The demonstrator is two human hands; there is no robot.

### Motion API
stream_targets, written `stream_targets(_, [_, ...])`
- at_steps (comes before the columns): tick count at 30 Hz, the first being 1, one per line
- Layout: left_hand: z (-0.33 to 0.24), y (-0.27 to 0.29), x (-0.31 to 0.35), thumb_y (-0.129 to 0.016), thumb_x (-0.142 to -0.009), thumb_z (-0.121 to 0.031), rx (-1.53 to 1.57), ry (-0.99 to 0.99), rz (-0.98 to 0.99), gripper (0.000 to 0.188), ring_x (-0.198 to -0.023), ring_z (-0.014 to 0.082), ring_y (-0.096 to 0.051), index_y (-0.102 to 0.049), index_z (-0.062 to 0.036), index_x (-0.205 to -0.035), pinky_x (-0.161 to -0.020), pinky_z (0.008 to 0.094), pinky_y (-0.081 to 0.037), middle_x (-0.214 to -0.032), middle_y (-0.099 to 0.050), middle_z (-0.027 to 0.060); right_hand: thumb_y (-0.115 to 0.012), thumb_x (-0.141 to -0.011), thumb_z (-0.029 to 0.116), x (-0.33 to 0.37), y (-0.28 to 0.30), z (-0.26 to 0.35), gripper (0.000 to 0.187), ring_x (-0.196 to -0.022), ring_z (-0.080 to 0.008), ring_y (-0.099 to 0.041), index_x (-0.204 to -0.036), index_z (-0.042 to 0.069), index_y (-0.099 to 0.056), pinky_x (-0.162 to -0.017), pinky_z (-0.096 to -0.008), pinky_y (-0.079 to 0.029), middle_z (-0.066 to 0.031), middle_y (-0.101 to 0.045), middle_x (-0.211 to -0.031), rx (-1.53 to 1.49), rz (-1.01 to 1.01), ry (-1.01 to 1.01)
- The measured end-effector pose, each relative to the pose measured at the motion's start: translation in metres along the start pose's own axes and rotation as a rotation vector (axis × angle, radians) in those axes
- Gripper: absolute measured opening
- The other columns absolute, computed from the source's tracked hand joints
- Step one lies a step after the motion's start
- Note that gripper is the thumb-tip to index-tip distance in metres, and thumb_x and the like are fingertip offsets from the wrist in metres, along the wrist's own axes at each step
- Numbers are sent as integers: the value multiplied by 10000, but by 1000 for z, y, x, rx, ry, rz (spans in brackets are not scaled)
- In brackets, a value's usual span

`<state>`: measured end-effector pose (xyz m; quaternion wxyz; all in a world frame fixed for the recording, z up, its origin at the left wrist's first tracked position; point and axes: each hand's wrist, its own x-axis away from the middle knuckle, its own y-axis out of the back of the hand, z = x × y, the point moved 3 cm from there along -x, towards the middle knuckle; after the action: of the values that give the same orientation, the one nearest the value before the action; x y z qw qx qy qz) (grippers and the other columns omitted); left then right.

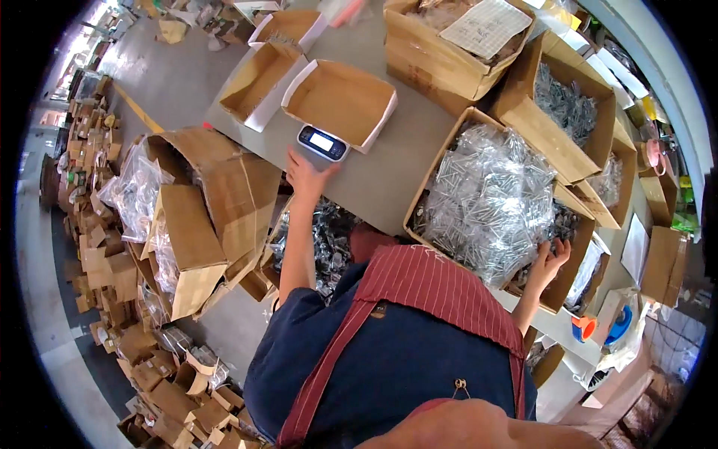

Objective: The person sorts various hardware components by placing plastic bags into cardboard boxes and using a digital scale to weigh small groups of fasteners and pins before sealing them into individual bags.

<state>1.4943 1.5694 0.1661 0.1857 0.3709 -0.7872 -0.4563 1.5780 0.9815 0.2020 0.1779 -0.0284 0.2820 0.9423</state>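
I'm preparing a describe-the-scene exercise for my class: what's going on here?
A person wearing a navy top and striped dark red apron is at a grey table. Their open left hand is beside a small rounded device with a dark face and lit screen, next to a white-and-brown cardboard tray. Their right hand reaches into a brown cardboard box, at the edge of clear plastic bags of long silver fasteners; whether it grips anything is unclear.

We see bright, fairly even light, white glare on the clear bags [490,198], and strong bending toward the softer, blackened rim.
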Motion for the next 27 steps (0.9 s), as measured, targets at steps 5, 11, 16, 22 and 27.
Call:
stream_targets(5, [-8, 4, -4, -853, -564, -619, -110, 54, 94, 1406, -1409, 447, -257, -53, 48, -1509, -1123, 598, -195, -1531, -231, 298, -591, -987, 165, 13, 2, -18, 579, -934, -215, -625, -1444, 11, -270, -806, -313, -498, -198, -483, -1347, -75, -66, -22])
stream_targets(11, [-3, -6, -10, -847, -537, -646, -164, -56, 56, 1438, -1429, 440, -205, -47, 40, -1516, -1138, 571, -168, -1540, -198, 303, -569, -998, 148, 17, 3, -9, 569, -950, -207, -619, -1450, 20, -247, -791, -308, -503, -187, -473, -1338, -170, -134, -32])
stream_targets(16, [-9, -14, -10, -847, -527, -649, -115, -110, 51, 1457, -1426, 453, -200, -41, 67, -1508, -1127, 624, -136, -1535, -205, 305, -574, -993, 149, 24, 6, -3, 584, -919, -204, -615, -1449, 2, -241, -778, -304, -499, -195, -462, -1357, -124, -169, -46])
stream_targets(22, [12, -31, -26, -852, -515, -656, -53, -233, 26, 1384, -1389, 439, -280, -182, 64, -1489, -1139, 533, -231, -1503, -292, 280, -602, -934, 98, 36, 9, 10, 598, -1045, -260, -561, -1429, -22, -289, -878, -363, -479, -230, -451, -1347, 31, -247, -83])
stream_targets(27, [28, -29, -22, -854, -556, -626, -23, -194, -27, 1353, -1336, 438, -380, -178, 74, -1496, -1114, 515, -296, -1504, -328, 274, -615, -893, 80, 37, -3, 29, 624, -974, -254, -616, -1422, -32, -303, -868, -367, -499, -207, -472, -1346, -72, -198, -230])
